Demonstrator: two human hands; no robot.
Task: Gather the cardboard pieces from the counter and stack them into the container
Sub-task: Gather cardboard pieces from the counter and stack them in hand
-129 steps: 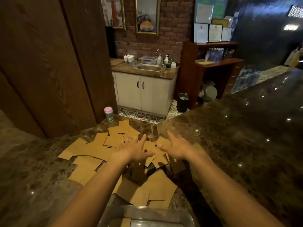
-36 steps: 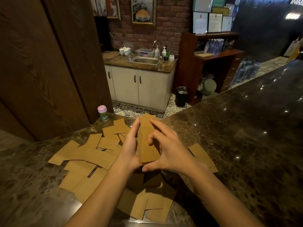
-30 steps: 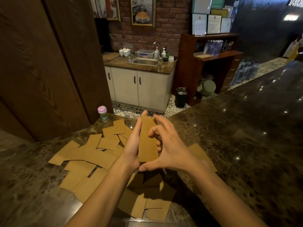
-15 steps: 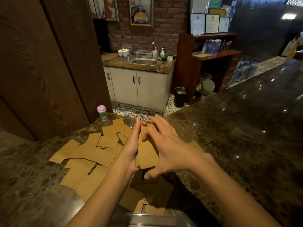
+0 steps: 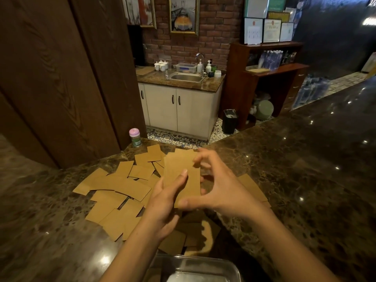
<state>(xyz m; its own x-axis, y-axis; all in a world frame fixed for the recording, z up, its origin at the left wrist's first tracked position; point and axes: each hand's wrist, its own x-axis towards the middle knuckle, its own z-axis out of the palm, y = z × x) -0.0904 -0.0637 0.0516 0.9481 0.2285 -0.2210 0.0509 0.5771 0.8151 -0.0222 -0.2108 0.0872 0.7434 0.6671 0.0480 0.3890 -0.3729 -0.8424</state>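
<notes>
The main risk is the held stack (image 5: pixel 181 176) slipping apart. Its cards are sitting slightly fanned at the top edge rather than squared, so any easing of the grip could be sending thin, smooth pieces sliding out. Just below the hands, a blurred tan shape (image 5: pixel 207 235) is showing in the lower middle of the frame. It is probably one piece already dropping loose, though the blur is hiding what it is. A second risk is the forearms brushing the loose cardboard pieces (image 5: pixel 114 186) that are lying overlapped in the middle left, nudging them across the polished counter (image 5: pixel 305 180).

The left hand (image 5: pixel 162 202) is cupping the stack from below and behind, with its thumb pressing flat on the front face. The stack is standing upright at the frame's centre, between the two hands and touching both. The right hand (image 5: pixel 221 192) is pinching it, thumb at the lower edge and curled fingers hooking over the upper right corner. A few more pieces (image 5: pixel 252 188) are lying beyond the right wrist, in the middle right.

The container (image 5: pixel 195 267) is waiting at the bottom centre, below both forearms and well apart from the stack. Whether it is holding any pieces is unclear.
</notes>
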